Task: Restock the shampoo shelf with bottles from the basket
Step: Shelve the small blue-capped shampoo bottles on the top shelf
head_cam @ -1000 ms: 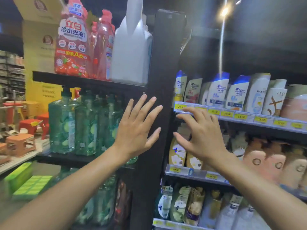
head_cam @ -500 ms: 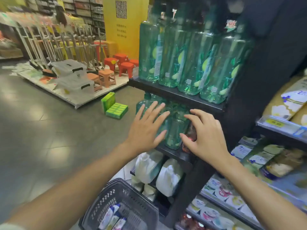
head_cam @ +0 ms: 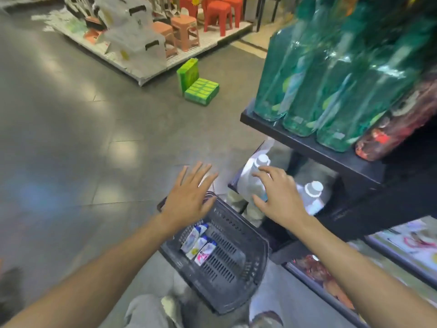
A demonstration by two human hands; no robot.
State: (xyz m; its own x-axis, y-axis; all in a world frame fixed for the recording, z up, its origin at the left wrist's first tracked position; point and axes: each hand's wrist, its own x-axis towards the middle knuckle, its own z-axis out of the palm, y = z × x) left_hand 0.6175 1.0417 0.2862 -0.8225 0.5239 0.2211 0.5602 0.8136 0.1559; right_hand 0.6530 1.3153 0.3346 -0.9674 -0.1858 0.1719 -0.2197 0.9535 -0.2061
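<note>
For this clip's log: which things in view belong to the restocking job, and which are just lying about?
Job:
basket
three shampoo bottles lying in it
left hand and right hand, both open and empty

Lying about:
green bottles on the black shelf
white jugs below
green packs on the floor
plastic stools
storage bins

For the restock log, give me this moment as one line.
left hand: open, empty, over basket rim | right hand: open, empty | basket: on floor, three bottles inside | progress: none picked yet

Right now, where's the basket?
Head view, bottom centre: the basket sits on the floor beside the black shelf, under the left hand and right hand, three shampoo bottles inside.
</note>
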